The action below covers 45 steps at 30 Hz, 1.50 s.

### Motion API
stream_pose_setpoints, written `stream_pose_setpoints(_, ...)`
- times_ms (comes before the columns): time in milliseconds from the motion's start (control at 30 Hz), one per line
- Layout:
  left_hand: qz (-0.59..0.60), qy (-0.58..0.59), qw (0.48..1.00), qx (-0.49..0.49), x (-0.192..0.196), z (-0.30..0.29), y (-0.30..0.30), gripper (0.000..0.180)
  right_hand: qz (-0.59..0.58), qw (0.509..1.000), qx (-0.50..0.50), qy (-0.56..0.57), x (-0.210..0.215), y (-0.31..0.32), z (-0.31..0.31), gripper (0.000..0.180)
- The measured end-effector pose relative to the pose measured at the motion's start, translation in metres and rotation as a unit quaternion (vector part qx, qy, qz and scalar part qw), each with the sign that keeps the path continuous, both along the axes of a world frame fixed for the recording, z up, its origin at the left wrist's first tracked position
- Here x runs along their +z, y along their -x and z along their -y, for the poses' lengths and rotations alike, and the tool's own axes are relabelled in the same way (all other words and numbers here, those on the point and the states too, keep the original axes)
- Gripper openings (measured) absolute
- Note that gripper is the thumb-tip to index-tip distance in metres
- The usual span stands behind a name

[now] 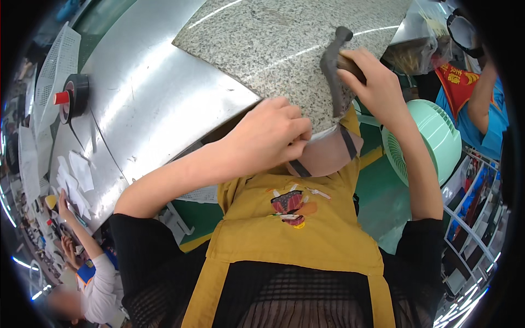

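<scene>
My right hand [377, 82] is wrapped round the short wooden handle of a hammer [331, 68]. The hammer's long dark metal head is over the right part of a speckled grey stone slab [262, 44]. My left hand [270, 131] is closed at the slab's near edge, thumb and fingers curled together. What lies between those fingers is hidden. Just beside and below them, a beige-pink piece with dark strips [326, 154] hangs at the slab edge above my yellow apron [295, 235]. Whether my fingers grip this piece, I cannot tell.
A shiny metal table [142, 93] adjoins the slab on the left, bearing a black tape roll [75, 97] and white scraps [76, 175]. A mint-green fan [429, 139] stands near my right forearm. Other people work at far left and far right.
</scene>
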State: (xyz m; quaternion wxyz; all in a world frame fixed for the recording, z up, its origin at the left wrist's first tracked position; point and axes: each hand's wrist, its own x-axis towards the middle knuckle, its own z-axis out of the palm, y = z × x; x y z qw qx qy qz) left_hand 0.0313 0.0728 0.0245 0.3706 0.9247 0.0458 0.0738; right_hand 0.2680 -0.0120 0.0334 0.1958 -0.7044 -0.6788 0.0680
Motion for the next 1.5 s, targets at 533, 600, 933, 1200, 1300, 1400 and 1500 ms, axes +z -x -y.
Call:
stream_pose_setpoints(533, -0.093, 0.284, 0.954, 0.012, 0.009, 0.009, 0.005, 0.019, -0.394, 0.881, 0.075, 0.251, 0.009, 0.031, 0.073, 0.026)
stream_pose_setpoints(600, -0.098, 0.318, 0.942, 0.049, 0.006, 0.014, 0.002, 0.020, -0.404, 0.871, 0.053, 0.276, 0.005, 0.026, 0.073, 0.027)
stream_pose_setpoints(933, 0.013, 0.042, 0.978, 0.206, -0.011, 0.024, -0.020, 0.010, -0.367, 0.913, -0.030, 0.176, -0.015, 0.005, 0.050, 0.024)
stream_pose_setpoints(1200, 0.057, 0.000, 0.982, 0.181, -0.018, 0.023, -0.025, 0.013, -0.384, 0.893, -0.072, 0.222, -0.005, 0.007, 0.045, 0.018)
stream_pose_setpoints(1300, 0.098, -0.046, 0.982, 0.153, -0.025, 0.020, -0.024, 0.018, -0.278, 0.946, -0.046, 0.162, -0.001, 0.011, 0.048, 0.020)
stream_pose_setpoints(1400, 0.140, -0.104, 0.977, 0.124, -0.031, 0.018, -0.022, 0.027, -0.053, 0.998, -0.015, -0.019, 0.006, 0.010, 0.049, 0.017)
stream_pose_setpoints(1500, 0.156, -0.172, 0.968, 0.093, -0.032, 0.017, -0.019, 0.034, -0.008, 0.996, -0.010, -0.091, 0.010, 0.003, 0.028, 0.022)
